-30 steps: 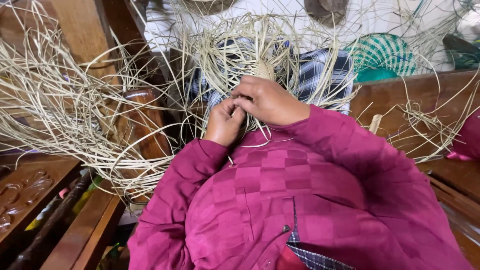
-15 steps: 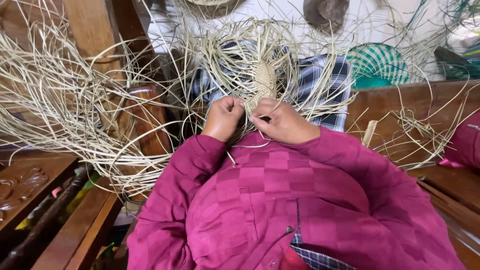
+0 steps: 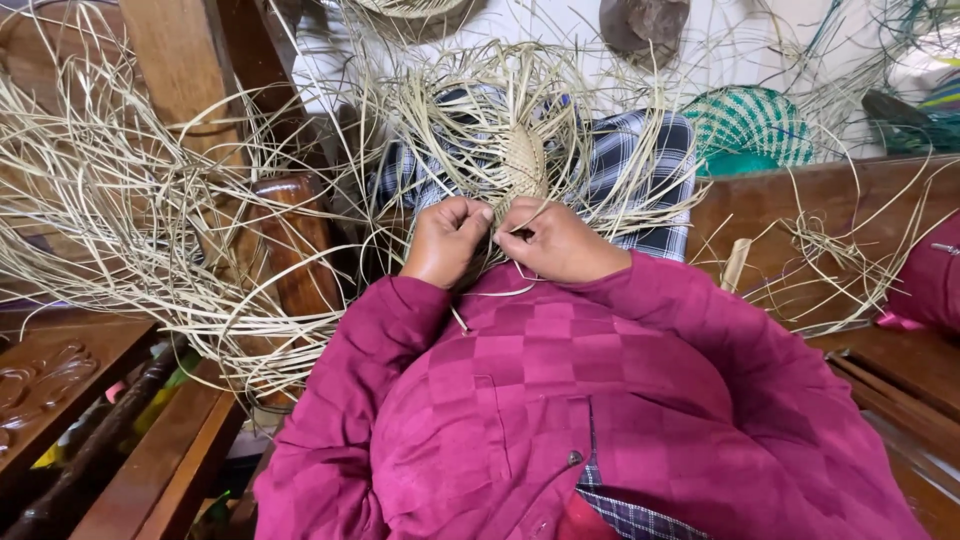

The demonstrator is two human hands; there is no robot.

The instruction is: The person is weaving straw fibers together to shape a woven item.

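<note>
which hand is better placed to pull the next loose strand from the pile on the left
Probably the left hand: it sits on the side of the loose strand pile, while the right hand pinches a strand by the woven piece.

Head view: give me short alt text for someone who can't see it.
Seen from above, a person in a magenta shirt pinches pale straw strands with the left hand and right hand, just below a small woven piece on a plaid-covered lap. Loose straw sprawls over the wooden bench; a green woven fan lies beyond.
</note>
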